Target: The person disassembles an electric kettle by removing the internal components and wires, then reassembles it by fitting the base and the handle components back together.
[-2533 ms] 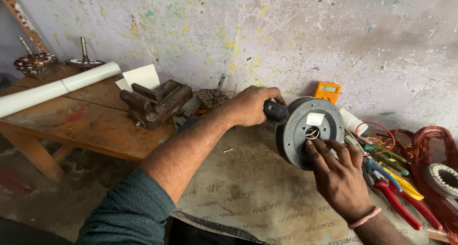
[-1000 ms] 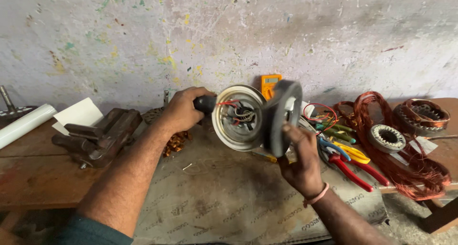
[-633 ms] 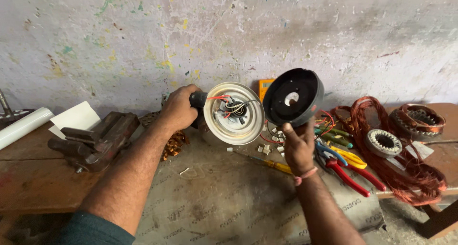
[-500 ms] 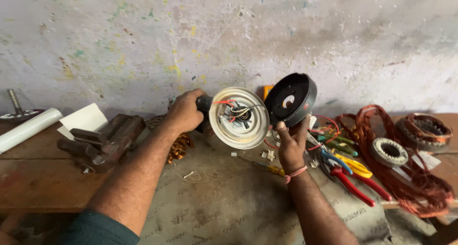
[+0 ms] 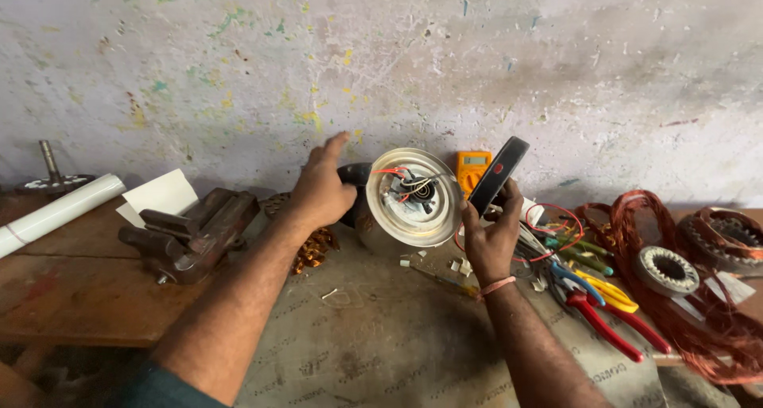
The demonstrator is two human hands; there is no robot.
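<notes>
Lying at nine o'clock on the wooden bench (image 5: pixel 71 289), a white tube (image 5: pixel 56 213) points toward a rusty bench vise (image 5: pixel 191 233). The left hand (image 5: pixel 322 189), near centre, has its fingers spread loose, the palm against the dark rear end of the round cream motor body (image 5: pixel 413 197); whether it truly grips I cannot tell. That body sits at twelve o'clock from the brown sacking (image 5: pixel 381 336), its open face showing red and white wires. Just at its three o'clock the right hand (image 5: pixel 489 237) pinches the black cover (image 5: pixel 499 174), held edge-on and apart from the body. An orange meter (image 5: pixel 472 166) stands behind; pliers (image 5: pixel 604 317) and copper coils (image 5: pixel 691 297) lie toward four o'clock
</notes>
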